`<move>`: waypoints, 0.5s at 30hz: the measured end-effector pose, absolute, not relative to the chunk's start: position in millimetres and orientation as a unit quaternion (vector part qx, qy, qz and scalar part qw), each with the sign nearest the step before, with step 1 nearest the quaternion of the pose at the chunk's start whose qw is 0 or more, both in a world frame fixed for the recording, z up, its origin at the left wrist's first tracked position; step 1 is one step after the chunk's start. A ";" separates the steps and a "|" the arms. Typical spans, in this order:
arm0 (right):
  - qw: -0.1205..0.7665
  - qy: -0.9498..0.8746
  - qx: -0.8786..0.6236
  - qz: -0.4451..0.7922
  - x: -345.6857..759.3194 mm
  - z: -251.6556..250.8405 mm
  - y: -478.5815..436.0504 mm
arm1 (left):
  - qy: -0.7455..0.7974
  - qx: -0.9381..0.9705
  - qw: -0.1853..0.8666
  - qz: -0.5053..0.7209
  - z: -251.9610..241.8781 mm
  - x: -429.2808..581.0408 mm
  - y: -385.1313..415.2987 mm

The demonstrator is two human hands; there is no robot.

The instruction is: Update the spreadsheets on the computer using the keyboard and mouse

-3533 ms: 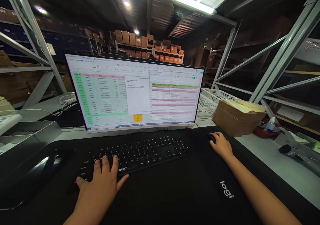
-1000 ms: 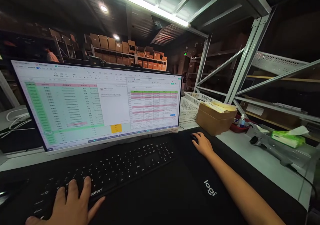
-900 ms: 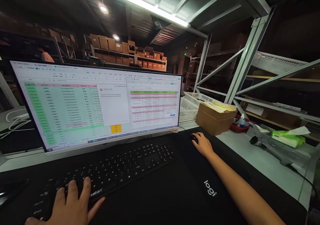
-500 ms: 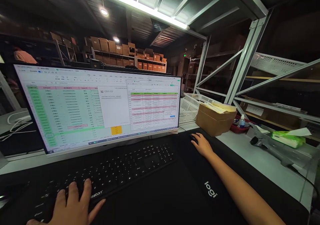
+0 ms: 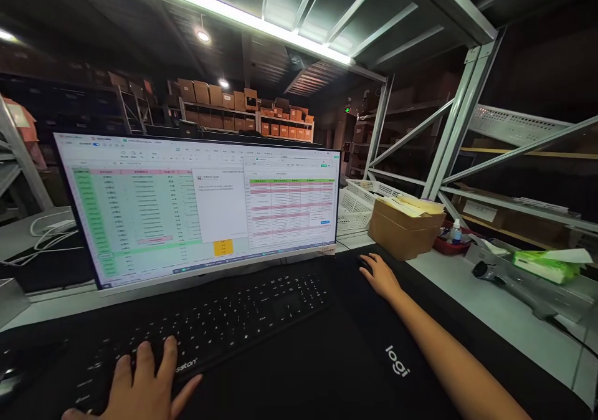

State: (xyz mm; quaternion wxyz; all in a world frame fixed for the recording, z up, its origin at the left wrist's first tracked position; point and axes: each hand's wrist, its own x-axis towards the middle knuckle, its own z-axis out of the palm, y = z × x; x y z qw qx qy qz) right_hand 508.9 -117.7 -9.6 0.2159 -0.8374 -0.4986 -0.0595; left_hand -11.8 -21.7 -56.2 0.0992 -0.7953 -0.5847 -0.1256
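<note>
My left hand (image 5: pixel 142 379) rests on the left part of a black keyboard (image 5: pixel 224 314), fingers spread over the keys and thumb out to the right. Right of the keyboard, my right hand (image 5: pixel 380 275) lies over a dark mouse (image 5: pixel 362 260), mostly hidden under the fingers, on a black desk mat (image 5: pixel 327 370). The fingers of that hand are apart and slightly bent. Behind the keyboard stands a wide monitor (image 5: pixel 224 220) showing spreadsheets with green and pink rows and a pale window between them.
An open cardboard box (image 5: pixel 402 230) with papers stands behind my right hand, beside white baskets (image 5: pixel 355 211). Farther right are a red tray (image 5: pixel 451 242), a scanner (image 5: pixel 511 289) and a green tissue pack (image 5: pixel 546 265). Cables (image 5: pixel 42 239) lie at left. A person (image 5: pixel 23 127) stands behind.
The view has shifted slightly, so the monitor and keyboard sit a little farther right and lower. Both hands keep their places on the keyboard and mouse. The person behind appears farther left.
</note>
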 end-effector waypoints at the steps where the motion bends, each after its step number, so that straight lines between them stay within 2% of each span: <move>1: 0.216 -0.499 -0.837 -0.061 509.2 -10.1 -117.6 | -0.593 -0.790 0.109 -0.114 -56.9 -11.5 -21.1; 15: 0.221 -0.521 -0.818 -0.105 520.9 -28.0 -113.2 | -0.600 -0.777 0.185 -0.052 -21.8 2.6 -54.9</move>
